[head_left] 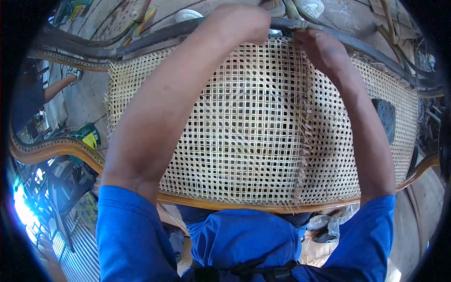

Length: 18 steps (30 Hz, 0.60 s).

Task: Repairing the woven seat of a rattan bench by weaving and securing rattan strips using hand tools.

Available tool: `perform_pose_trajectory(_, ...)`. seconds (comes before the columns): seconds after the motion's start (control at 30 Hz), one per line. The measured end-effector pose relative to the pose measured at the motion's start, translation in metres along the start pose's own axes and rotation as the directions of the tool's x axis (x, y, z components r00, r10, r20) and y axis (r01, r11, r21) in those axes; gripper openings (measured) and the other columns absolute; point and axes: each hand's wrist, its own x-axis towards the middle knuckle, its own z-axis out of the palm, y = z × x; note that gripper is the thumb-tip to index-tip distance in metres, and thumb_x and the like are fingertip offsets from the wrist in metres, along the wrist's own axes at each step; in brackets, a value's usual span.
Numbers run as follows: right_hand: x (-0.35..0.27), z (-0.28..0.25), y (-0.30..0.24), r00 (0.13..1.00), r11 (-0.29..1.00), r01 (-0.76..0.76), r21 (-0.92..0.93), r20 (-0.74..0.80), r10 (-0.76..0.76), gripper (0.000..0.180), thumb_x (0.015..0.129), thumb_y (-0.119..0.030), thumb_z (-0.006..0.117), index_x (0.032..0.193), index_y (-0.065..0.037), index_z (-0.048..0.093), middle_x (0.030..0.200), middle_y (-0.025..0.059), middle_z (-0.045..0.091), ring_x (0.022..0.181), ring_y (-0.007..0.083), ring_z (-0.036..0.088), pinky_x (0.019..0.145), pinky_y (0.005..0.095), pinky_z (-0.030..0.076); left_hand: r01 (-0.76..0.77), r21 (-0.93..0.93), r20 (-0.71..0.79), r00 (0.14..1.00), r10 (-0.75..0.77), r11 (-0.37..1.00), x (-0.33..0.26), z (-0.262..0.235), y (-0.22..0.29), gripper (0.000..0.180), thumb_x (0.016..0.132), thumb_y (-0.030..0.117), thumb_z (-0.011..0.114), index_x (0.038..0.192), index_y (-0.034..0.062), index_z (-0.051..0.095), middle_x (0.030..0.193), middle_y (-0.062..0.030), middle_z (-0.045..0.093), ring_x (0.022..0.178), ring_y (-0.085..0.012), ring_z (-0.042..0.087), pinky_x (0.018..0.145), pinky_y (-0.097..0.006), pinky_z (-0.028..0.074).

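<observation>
My left hand point(242, 23) is curled into a fist at the far edge of a woven cane panel point(244, 127), fingers closed against the dark curved frame rail point(155, 37); what, if anything, it pinches is hidden from me. My right hand point(324, 49) presses down just beside it on the same rail, fingers bent over the weave, and I cannot tell whether it grips a strand. The cane panel fills the middle of my view, stretched between that far rail and a tan wooden rail point(244, 206) close to my blue shirt point(244, 244). A ragged seam of loose cane ends point(305, 131) runs down the weave under my right forearm. A dark patch point(386, 117) shows on the finer mesh to the right. Beyond the frame lies a dusty floor point(89, 94), where another person's leg point(58, 87) reaches in at left, near a green-and-yellow object point(88, 136).
</observation>
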Motion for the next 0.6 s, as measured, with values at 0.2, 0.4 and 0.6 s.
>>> perform_pose_trajectory(0.2, 0.007, -0.001, -0.019, 0.996, 0.984, -0.086, -0.157, -0.039, 0.081, 0.021, 0.084, -0.013, 0.046, 0.105, -0.012, 0.051, 0.086, 0.017, 0.063, 0.085, 0.0338, 0.061, 0.073, 0.0461, 0.048, 0.027, -0.344, -0.292, 0.947, -0.134, 0.939, 0.018, 0.056, 0.019, 0.029, 0.074, 0.021, 0.051, 0.092, 0.0021, 0.062, 0.093, -0.0213, 0.062, 0.09, -0.0369, 0.059, 0.081, -0.046, 0.045)
perform_pose_trajectory(0.4, 0.012, -0.005, -0.025, 0.974, 0.999, -0.041, -0.003, -0.221, 0.039, 0.024, 0.082, -0.015, 0.054, 0.106, -0.009, 0.052, 0.093, 0.0146, 0.062, 0.09, 0.0323, 0.059, 0.076, 0.0408, 0.047, -0.052, -0.434, -0.119, 0.993, 0.0, 0.9, -0.021, 0.056, -0.022, 0.028, 0.075, 0.024, 0.052, 0.082, -0.0031, 0.058, 0.072, -0.0172, 0.059, 0.067, -0.0285, 0.057, 0.064, -0.04, 0.045)
perform_pose_trajectory(0.6, -0.001, -0.012, -0.043, 0.989, 0.894, 0.11, 0.434, -0.135, -0.057, 0.025, 0.084, -0.025, 0.058, 0.101, -0.007, 0.062, 0.086, 0.0162, 0.064, 0.079, 0.0281, 0.063, 0.071, 0.0375, 0.048, -0.093, -0.519, -0.243, 0.969, -0.043, 0.85, -0.061, 0.034, -0.027, 0.039, 0.079, 0.036, 0.053, 0.077, -0.0029, 0.055, 0.061, -0.0124, 0.053, 0.058, -0.0223, 0.052, 0.058, -0.036, 0.042)
